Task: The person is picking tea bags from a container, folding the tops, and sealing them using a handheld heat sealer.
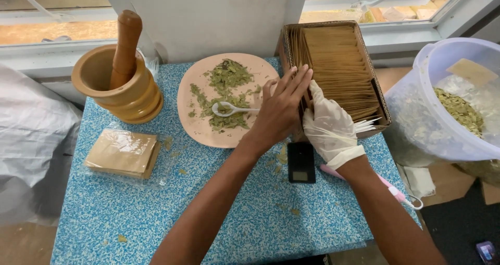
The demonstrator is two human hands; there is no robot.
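Blue speckled tabletop [234,218] against a white wall pillar [208,15], flanked by white-framed windows [52,20] admitting daylight; dark floor [458,223] at lower right.

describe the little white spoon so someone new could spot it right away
Start at the pink plate in the middle of the blue speckled table. The white spoon lies on the dried green leaves there, handle toward the left hand. It is the plate's only white thing.
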